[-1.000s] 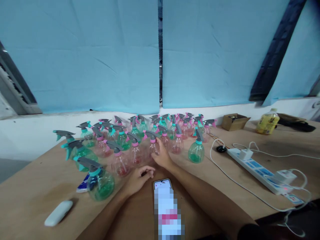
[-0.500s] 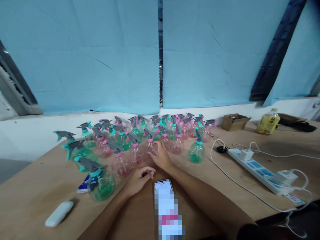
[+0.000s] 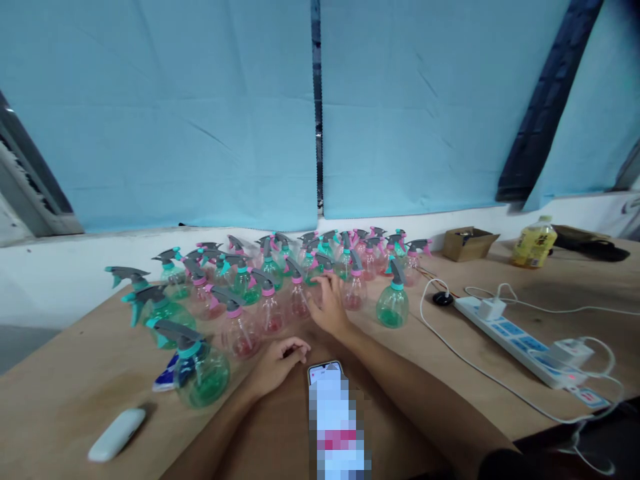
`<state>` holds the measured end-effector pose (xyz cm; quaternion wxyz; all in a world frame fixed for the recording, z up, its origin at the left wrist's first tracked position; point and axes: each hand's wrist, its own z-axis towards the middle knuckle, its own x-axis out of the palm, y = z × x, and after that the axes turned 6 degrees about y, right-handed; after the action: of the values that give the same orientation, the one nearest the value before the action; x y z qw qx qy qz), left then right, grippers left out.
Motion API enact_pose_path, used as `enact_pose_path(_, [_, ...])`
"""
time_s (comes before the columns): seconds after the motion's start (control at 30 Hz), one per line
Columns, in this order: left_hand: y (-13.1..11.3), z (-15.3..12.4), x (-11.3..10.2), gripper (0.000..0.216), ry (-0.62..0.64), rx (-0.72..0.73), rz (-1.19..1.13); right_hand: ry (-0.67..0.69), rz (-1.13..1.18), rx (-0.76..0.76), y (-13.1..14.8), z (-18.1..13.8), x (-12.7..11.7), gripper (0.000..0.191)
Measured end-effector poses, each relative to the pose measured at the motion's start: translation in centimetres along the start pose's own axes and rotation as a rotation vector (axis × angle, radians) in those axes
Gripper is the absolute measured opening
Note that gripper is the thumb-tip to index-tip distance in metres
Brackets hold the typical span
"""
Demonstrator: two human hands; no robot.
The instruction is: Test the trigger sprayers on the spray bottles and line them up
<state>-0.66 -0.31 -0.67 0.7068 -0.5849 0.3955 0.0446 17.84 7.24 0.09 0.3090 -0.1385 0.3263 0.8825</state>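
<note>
Many spray bottles with grey trigger heads stand upright in a cluster. My right hand (image 3: pixel 329 305) reaches in among the front ones, its fingers bent and apart from the thumb. It is beside a pink-collared spray bottle (image 3: pixel 299 297) and in front of another pink spray bottle (image 3: pixel 327 263), partly hidden behind the fingers; whether it touches either is unclear. My left hand (image 3: pixel 281 360) rests on the table, loosely curled with a gap between thumb and fingers, holding nothing. It is nearest to a pink spray bottle (image 3: pixel 241 333). A phone (image 3: pixel 326 368) lies between my forearms.
Green spray bottles (image 3: pixel 203 380) stand at left, another (image 3: pixel 393 308) at right. A white case (image 3: pixel 117 435) lies front left. At right are a power strip (image 3: pixel 517 343) with cables, a cardboard box (image 3: pixel 470 244) and a yellow drink bottle (image 3: pixel 534 245). Blue curtains (image 3: pixel 200 120) hang behind.
My right hand has shifted slightly right and away from me, from the front pink spray bottle towards the one beside it. My left hand has stayed in place.
</note>
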Motion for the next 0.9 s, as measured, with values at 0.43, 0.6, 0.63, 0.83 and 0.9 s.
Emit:
enact_pose_path(0.43, [0.2, 0.1, 0.0, 0.03, 0.011, 0.001, -0.028, -0.166, 0.211, 0.027, -3.3, 3.0, -1.3, 0.04])
enact_pose_path(0.6, [0.4, 0.1, 0.1, 0.03, 0.004, 0.004, -0.021, -0.257, 0.237, 0.085, -2.9, 2.8, -1.6, 0.028])
enact_pose_path(0.63, [0.3, 0.1, 0.1, 0.031, 0.004, 0.003, -0.019, -0.265, 0.254, 0.095, -2.9, 2.7, -1.6, 0.03])
enact_pose_path(0.83, [-0.2, 0.0, 0.0, 0.031, 0.018, -0.015, -0.016, -0.271, 0.28, 0.086, -2.2, 2.5, -2.0, 0.026])
enact_pose_path(0.9, [-0.2, 0.0, 0.0, 0.033, 0.018, -0.017, -0.015, -0.281, 0.269, 0.062, -2.2, 2.4, -2.1, 0.021])
